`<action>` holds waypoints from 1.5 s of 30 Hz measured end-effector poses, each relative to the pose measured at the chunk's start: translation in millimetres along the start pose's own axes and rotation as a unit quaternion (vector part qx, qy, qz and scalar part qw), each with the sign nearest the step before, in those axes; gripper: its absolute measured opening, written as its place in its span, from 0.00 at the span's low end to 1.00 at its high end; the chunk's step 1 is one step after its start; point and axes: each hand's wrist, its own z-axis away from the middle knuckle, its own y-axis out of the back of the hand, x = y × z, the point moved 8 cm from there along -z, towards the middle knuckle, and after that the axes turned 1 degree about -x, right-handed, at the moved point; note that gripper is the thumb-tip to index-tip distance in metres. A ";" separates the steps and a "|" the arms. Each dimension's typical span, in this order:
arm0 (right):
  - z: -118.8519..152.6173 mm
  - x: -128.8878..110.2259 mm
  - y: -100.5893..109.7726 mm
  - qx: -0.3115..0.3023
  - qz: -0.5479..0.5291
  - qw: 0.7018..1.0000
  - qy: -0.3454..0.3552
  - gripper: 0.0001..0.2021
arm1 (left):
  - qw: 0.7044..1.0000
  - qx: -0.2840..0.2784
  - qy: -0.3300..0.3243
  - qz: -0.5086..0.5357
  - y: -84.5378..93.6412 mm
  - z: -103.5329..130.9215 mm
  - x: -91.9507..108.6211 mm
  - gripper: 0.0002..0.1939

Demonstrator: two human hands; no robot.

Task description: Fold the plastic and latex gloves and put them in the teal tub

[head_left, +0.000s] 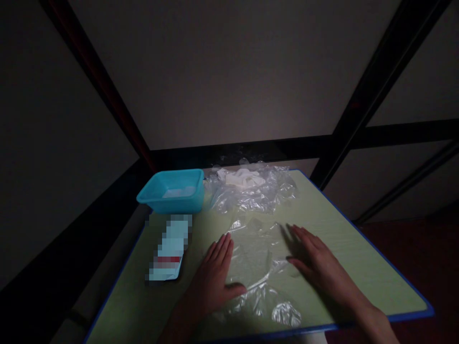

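A clear plastic bag (pixel 258 267) lies flat on the pale green table (pixel 358 258). My left hand (pixel 215 277) rests palm down on the bag's left side, fingers together and straight. My right hand (pixel 315 263) lies flat on its right side, fingers spread slightly. Neither hand grips anything. Behind them, a crumpled heap of clear plastic (pixel 251 191) holds something white (pixel 242 177) near the table's far edge.
A turquoise plastic tub (pixel 172 193) stands at the far left corner. A pixelated flat object (pixel 168 248) lies left of my left hand. The table has a blue rim. Dark metal bars and a wall stand behind. The room is dim.
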 end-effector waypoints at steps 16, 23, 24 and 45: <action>10.7 -42.0 15.3 -0.017 -0.044 0.993 0.110 0.25 | 1.000 -0.020 0.004 -0.006 5.6 -0.5 -2.2 0.43; 35.4 -19.3 28.0 0.071 0.093 0.983 0.145 0.29 | 1.000 -0.026 0.003 -0.001 6.6 -0.7 -4.9 0.43; 37.2 -16.0 29.2 0.078 0.099 0.983 0.134 0.29 | 1.000 -0.029 0.006 0.000 7.8 -0.5 -5.3 0.43; 32.7 -49.2 -31.4 -0.145 0.052 0.987 0.053 0.32 | 0.997 0.061 0.025 -0.043 -7.3 -5.3 32.7 0.35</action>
